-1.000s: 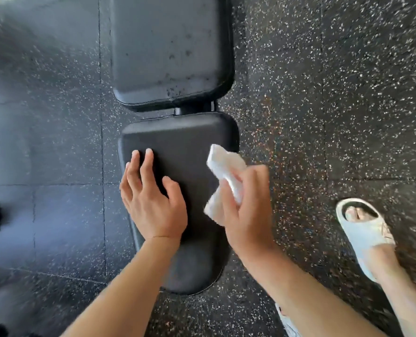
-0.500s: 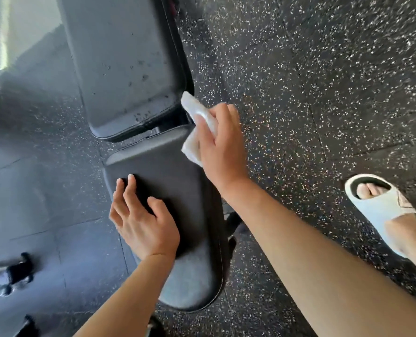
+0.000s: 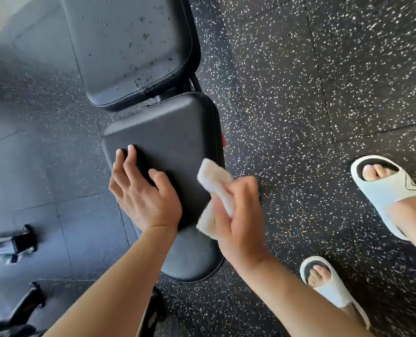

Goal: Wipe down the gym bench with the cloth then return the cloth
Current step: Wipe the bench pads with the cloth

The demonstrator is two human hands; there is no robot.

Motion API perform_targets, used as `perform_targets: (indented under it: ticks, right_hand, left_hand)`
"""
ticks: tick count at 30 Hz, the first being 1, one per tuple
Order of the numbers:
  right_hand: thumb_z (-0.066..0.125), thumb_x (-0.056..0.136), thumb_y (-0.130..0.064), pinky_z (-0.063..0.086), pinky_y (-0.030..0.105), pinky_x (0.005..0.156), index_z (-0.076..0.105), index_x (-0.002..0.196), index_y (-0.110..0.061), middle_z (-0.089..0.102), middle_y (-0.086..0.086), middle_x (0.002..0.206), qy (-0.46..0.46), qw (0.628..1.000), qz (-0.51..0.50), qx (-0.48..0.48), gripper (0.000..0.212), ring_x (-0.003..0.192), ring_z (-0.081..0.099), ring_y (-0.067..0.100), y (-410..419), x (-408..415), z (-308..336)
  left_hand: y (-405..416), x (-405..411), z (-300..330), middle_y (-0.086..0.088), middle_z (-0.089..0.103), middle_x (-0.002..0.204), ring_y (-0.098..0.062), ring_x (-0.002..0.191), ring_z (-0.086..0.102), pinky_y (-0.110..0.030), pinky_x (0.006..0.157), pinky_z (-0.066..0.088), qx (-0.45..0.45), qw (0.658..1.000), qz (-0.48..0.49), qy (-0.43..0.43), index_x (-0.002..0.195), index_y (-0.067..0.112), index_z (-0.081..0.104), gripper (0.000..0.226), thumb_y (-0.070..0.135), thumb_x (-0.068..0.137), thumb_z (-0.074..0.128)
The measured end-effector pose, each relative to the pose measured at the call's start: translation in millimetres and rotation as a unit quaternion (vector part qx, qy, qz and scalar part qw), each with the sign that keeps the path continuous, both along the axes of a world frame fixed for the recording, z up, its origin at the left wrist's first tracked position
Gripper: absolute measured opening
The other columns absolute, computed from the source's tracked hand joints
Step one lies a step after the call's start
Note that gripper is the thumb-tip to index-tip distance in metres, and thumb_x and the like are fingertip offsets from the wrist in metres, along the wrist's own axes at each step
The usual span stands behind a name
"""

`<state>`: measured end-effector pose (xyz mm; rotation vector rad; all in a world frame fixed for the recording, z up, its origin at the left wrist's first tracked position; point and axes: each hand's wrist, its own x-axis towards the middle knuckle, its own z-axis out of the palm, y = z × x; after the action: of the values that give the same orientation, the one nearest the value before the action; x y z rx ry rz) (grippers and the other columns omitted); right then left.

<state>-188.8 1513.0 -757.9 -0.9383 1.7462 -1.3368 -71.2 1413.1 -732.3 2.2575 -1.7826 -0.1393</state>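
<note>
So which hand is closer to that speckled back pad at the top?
Left. The left hand rests flat on the seat pad, fingertips reaching toward the back pad. The right hand grips the cloth at the seat's right edge, farther back.

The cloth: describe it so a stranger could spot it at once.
Find the black gym bench on the speckled floor. At the right edge of its near pad, the right hand grips the cloth. It is the only white, crumpled, soft thing there.
</note>
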Motion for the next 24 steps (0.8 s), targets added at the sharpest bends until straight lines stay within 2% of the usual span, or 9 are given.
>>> perform_targets:
  ticks: [2,4,6,10,12,17,19,22,24]
  right_hand:
    - [0.057,0.102,-0.02,0.044,0.031,0.084,0.051,0.101,-0.014,0.046,-0.004,0.104,0.0,0.999,-0.048,-0.008,0.009,0.091,0.049,0.016,-56,-21,0]
    - [0.058,0.102,-0.019,0.046,0.037,0.084,0.052,0.098,-0.009,0.051,0.003,0.103,-0.009,0.996,-0.084,-0.002,0.012,0.091,0.051,0.019,-103,-39,1]
    - [0.057,0.103,-0.018,0.047,0.04,0.083,0.053,0.097,-0.006,0.052,0.006,0.103,-0.01,0.995,-0.096,0.002,0.014,0.09,0.052,0.021,-116,-39,0]
    - [0.055,0.106,-0.016,0.045,0.033,0.084,0.048,0.1,-0.012,0.047,0.001,0.103,-0.022,0.997,-0.068,0.0,0.01,0.092,0.05,0.017,-33,-11,-1]
    - [0.052,0.106,-0.021,0.046,0.037,0.082,0.047,0.104,-0.016,0.043,-0.002,0.103,-0.031,0.999,-0.041,0.014,0.007,0.094,0.05,0.018,26,12,-3]
    - [0.048,0.107,-0.035,0.048,0.03,0.089,0.05,0.123,-0.019,0.044,-0.008,0.124,-0.018,1.0,0.009,0.008,0.023,0.107,0.055,0.015,98,42,-3]
    - [0.047,0.107,-0.036,0.049,0.031,0.084,0.053,0.121,-0.015,0.043,-0.008,0.117,0.002,1.0,0.023,-0.007,0.025,0.103,0.054,0.014,78,30,-4]
    - [0.051,0.104,-0.03,0.046,0.036,0.074,0.048,0.109,-0.018,0.04,-0.005,0.106,0.035,0.999,0.013,-0.02,0.013,0.087,0.051,0.019,9,0,-4]
    - [0.055,0.102,-0.024,0.044,0.037,0.074,0.05,0.105,-0.013,0.046,0.004,0.105,0.105,0.994,-0.01,-0.028,0.013,0.088,0.05,0.025,-52,-21,-1]
  left_hand:
    - [0,1,0,-0.001,0.038,0.163,-0.034,0.143,0.036,-0.044,0.123,0.023,0.001,1.0,0.002,0.002,0.154,0.022,0.047,0.063,0.029,0.092,0.04]
    - [1,0,1,0.0,0.038,0.164,-0.034,0.143,0.035,-0.042,0.123,0.023,0.005,1.0,0.002,0.006,0.155,0.023,0.046,0.063,0.029,0.093,0.04]
    - [1,-2,2,0.0,0.037,0.164,-0.033,0.143,0.035,-0.041,0.122,0.023,0.008,1.0,0.005,0.007,0.155,0.023,0.046,0.062,0.028,0.093,0.041]
    - [1,-3,5,0.001,0.038,0.164,-0.032,0.143,0.035,-0.04,0.124,0.022,0.009,1.0,0.007,0.013,0.156,0.023,0.046,0.062,0.027,0.094,0.042]
    - [2,-3,5,0.001,0.038,0.164,-0.031,0.143,0.035,-0.041,0.124,0.022,0.006,1.0,0.005,0.015,0.156,0.022,0.046,0.061,0.027,0.095,0.043]
    - [3,-3,4,0.002,0.038,0.164,-0.03,0.145,0.035,-0.038,0.123,0.022,0.0,1.0,0.006,0.022,0.156,0.023,0.047,0.061,0.028,0.095,0.043]
    - [3,-2,4,0.001,0.039,0.164,-0.031,0.144,0.036,-0.037,0.122,0.022,-0.004,1.0,0.002,0.022,0.156,0.023,0.047,0.06,0.027,0.096,0.043]
    - [3,-1,4,0.002,0.039,0.164,-0.03,0.144,0.035,-0.043,0.124,0.024,-0.004,1.0,0.001,0.03,0.155,0.025,0.047,0.059,0.027,0.097,0.045]
    - [3,-2,3,0.002,0.039,0.164,-0.031,0.145,0.036,-0.047,0.123,0.026,-0.003,1.0,0.002,0.029,0.155,0.025,0.047,0.058,0.027,0.096,0.045]
